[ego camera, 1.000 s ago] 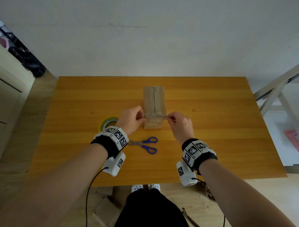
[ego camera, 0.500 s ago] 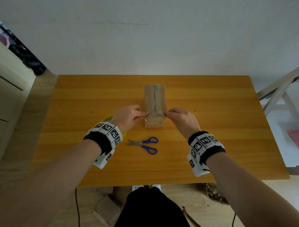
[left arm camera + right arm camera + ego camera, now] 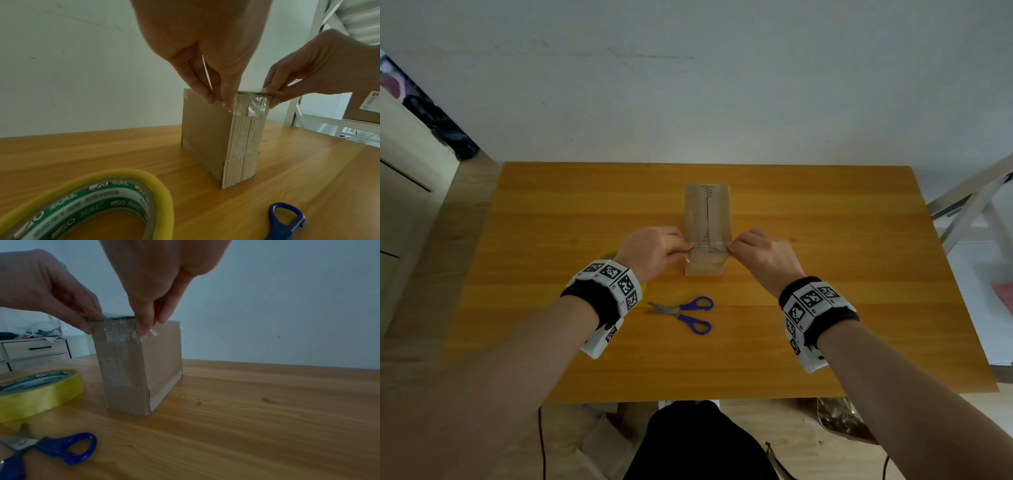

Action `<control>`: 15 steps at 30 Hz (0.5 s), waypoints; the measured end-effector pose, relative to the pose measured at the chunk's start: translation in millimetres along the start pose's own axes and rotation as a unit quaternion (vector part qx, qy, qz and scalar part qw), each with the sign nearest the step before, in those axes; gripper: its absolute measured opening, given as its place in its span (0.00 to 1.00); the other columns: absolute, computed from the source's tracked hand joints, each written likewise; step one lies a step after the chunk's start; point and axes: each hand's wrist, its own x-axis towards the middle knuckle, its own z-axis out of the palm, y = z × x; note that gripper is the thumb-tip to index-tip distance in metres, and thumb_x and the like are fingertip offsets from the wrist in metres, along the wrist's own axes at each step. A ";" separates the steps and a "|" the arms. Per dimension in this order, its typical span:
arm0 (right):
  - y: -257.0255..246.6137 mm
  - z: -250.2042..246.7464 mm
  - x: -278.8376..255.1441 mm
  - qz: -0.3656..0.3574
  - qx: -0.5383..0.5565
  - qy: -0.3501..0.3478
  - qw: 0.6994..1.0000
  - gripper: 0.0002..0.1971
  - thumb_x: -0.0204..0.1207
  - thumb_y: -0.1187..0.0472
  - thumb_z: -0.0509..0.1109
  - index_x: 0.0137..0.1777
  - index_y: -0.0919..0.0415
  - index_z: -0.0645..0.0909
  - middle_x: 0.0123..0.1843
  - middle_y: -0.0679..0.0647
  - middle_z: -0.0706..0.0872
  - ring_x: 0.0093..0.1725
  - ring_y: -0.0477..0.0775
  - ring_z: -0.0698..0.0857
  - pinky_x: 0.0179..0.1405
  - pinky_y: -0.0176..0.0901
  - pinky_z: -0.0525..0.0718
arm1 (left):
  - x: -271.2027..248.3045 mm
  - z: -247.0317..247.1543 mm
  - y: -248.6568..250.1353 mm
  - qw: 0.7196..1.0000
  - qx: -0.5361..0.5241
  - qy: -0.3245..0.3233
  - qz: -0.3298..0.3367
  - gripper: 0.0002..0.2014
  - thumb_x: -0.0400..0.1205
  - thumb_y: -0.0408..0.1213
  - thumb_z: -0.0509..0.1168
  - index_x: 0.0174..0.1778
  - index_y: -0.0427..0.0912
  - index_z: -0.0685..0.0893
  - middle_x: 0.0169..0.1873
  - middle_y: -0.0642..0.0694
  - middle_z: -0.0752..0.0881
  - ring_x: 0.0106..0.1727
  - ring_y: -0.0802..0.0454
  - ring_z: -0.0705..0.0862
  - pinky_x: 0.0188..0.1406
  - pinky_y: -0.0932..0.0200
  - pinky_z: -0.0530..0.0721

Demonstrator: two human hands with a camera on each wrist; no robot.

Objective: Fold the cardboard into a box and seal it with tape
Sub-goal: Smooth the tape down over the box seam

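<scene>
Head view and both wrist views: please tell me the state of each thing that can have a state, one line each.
cardboard box: folded, standing on the table, top closed.
strip of clear tape: laid across the near top edge, ends over both sides.
left hand: fingers pinch the tape end.
right hand: fingers pinch the other end.
tape roll: lying flat.
scissors: closed, lying flat.

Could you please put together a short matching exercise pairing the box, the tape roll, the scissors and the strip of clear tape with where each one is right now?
Things:
1. cardboard box
2. tape roll
3. scissors
4. clear tape strip

Places:
A. lying flat, nearest the table's front edge
B. pinched at both ends by the left hand and right hand
C. standing at mid-table
D. flat on the table beside the left wrist

Pairs: 1-C, 2-D, 3-A, 4-B
</scene>
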 end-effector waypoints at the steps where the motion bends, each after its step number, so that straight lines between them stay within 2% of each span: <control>1: -1.5 0.7 0.5 0.004 -0.001 0.002 1.000 0.09 0.65 0.69 0.80 0.41 0.63 0.83 0.35 0.54 0.84 0.34 0.54 0.81 0.11 0.41 0.73 | 0.0 1.1 0.2 1.000 0.001 0.006 0.002 0.09 0.76 0.38 0.70 0.50 0.41 0.89 0.45 0.47 0.89 0.41 0.49 0.87 0.35 0.59 0.84; 3: -5.9 2.6 1.0 0.023 0.009 0.003 1.000 0.11 0.64 0.67 0.80 0.42 0.64 0.81 0.37 0.55 0.84 0.35 0.55 0.82 0.13 0.40 0.73 | -0.3 2.3 3.7 1.000 -0.004 0.010 -0.011 0.09 0.74 0.37 0.71 0.49 0.40 0.87 0.45 0.47 0.89 0.43 0.50 0.87 0.37 0.62 0.83; 6: -11.1 6.9 -6.1 0.118 0.063 0.003 0.991 0.19 0.65 0.66 0.79 0.54 0.67 0.79 0.47 0.59 0.85 0.44 0.58 0.85 0.21 0.43 0.81 | -3.0 5.1 8.7 0.996 -0.032 -0.001 -0.078 0.13 0.73 0.37 0.72 0.51 0.40 0.80 0.46 0.47 0.87 0.45 0.52 0.86 0.43 0.57 0.87; 8: -10.6 8.6 -16.8 0.204 0.096 0.021 0.974 0.18 0.70 0.69 0.75 0.59 0.67 0.78 0.52 0.60 0.84 0.48 0.58 0.85 0.27 0.48 0.85 | -8.8 8.7 6.9 0.987 -0.066 0.013 -0.144 0.13 0.74 0.34 0.72 0.51 0.41 0.76 0.45 0.48 0.85 0.44 0.53 0.85 0.43 0.58 0.86; 10: -10.9 8.8 -27.4 0.266 0.109 0.038 0.957 0.13 0.74 0.71 0.69 0.59 0.66 0.78 0.52 0.59 0.85 0.48 0.58 0.86 0.31 0.48 0.84 | -17.1 13.2 4.8 0.970 -0.119 0.043 -0.210 0.12 0.76 0.29 0.69 0.53 0.42 0.77 0.47 0.49 0.85 0.47 0.55 0.84 0.46 0.63 0.83; 13: -19.1 9.1 -33.9 0.280 0.137 0.053 0.949 0.12 0.78 0.71 0.65 0.60 0.67 0.80 0.54 0.59 0.87 0.49 0.58 0.87 0.38 0.46 0.84 | -27.9 19.4 9.9 0.952 -0.181 0.067 -0.236 0.17 0.77 0.23 0.64 0.62 0.40 0.79 0.55 0.47 0.86 0.55 0.55 0.84 0.53 0.70 0.78; 15: -27.9 10.1 -32.2 0.275 0.159 0.066 0.946 0.14 0.79 0.71 0.64 0.64 0.68 0.80 0.57 0.61 0.88 0.51 0.59 0.88 0.45 0.44 0.84 | -31.1 22.3 16.2 0.951 -0.199 0.070 -0.226 0.22 0.78 0.21 0.61 0.67 0.42 0.78 0.58 0.49 0.84 0.55 0.56 0.83 0.54 0.68 0.78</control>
